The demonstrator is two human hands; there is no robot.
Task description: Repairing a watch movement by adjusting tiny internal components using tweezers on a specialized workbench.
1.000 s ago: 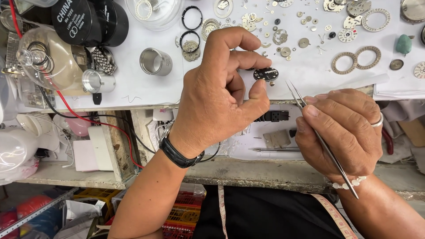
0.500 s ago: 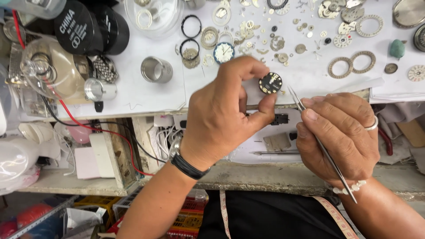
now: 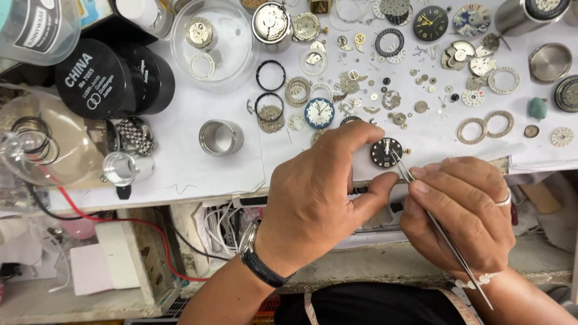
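— Head view: what kind of surface?

— White paper over a counter (image 3: 180, 162), crowded with small metal wheels, rings and round dials. Below the edge, a cluttered shelf (image 3: 90, 283) with white and red wires.

— And the grips?

— Left hand (image 3: 313, 198) pinched shut, thumb and forefinger clamped on the rim of a small black dial (image 3: 385, 152), held just above the counter's front edge. Right hand (image 3: 460, 213) closed around thin steel tweezers (image 3: 421, 198), tips touching the face of the black dial. Ring on one right finger, bead bracelet at that wrist; dark strap on the left wrist.

— Materials, shapes nearby?

— Shiny steel ring (image 3: 221, 137), short and hollow, left of the hand. Blue-and-white dial (image 3: 319, 112) just above the knuckles. Two flat toothed rings (image 3: 484, 126) side by side to the right. Clear glass bowl (image 3: 214, 42) holding a gold-toned movement, beside two glossy black cans (image 3: 114, 78). Links of a metal band (image 3: 135, 135), ribbed and dull, under the cans.
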